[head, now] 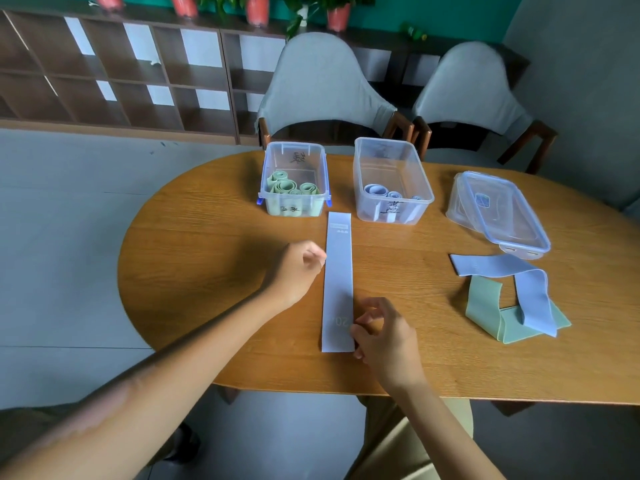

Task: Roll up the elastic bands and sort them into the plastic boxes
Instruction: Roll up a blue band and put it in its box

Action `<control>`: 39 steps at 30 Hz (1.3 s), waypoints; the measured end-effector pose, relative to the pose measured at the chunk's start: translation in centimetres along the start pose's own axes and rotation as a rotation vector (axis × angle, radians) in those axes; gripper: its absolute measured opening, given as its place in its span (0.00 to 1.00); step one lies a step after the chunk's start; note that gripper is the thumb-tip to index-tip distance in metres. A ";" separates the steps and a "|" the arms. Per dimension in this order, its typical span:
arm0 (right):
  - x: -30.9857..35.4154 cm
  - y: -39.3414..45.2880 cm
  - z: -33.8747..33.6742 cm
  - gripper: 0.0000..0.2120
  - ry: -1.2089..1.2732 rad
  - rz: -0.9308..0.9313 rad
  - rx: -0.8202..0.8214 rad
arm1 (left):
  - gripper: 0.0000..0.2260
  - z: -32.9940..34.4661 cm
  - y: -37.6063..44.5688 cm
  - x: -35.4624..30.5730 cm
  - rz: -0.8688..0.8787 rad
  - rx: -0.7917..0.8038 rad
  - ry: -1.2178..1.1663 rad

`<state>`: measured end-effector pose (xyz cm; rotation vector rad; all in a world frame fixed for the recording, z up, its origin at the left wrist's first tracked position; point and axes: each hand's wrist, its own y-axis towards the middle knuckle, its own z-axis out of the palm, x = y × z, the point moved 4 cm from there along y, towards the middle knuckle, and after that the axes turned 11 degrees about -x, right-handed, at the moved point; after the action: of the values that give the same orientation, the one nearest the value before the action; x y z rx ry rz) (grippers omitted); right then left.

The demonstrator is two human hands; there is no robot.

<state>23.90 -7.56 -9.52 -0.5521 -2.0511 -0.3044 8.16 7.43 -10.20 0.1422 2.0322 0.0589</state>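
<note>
Blue band flat between your hands, long axis running away from you. Left hand loosely curled, touching its edge; right hand pinching near end.
</note>
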 end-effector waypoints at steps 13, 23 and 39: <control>-0.5 -2.7 -1.0 0.08 -0.124 -0.389 -0.086 | 0.05 -1.9 -10.4 0.4 0.159 0.102 0.030; -0.6 -3.1 -0.8 0.04 -0.237 -0.611 0.007 | 0.06 -2.0 -12.5 -0.5 0.466 0.072 0.270; -0.6 -3.0 -0.4 0.03 -0.341 -0.688 0.036 | 0.07 -1.6 -12.9 -1.1 0.616 0.091 0.397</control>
<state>22.94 -10.53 -9.83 0.1619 -2.5286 -0.6034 6.23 -5.49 -9.81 0.8686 2.3118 0.4075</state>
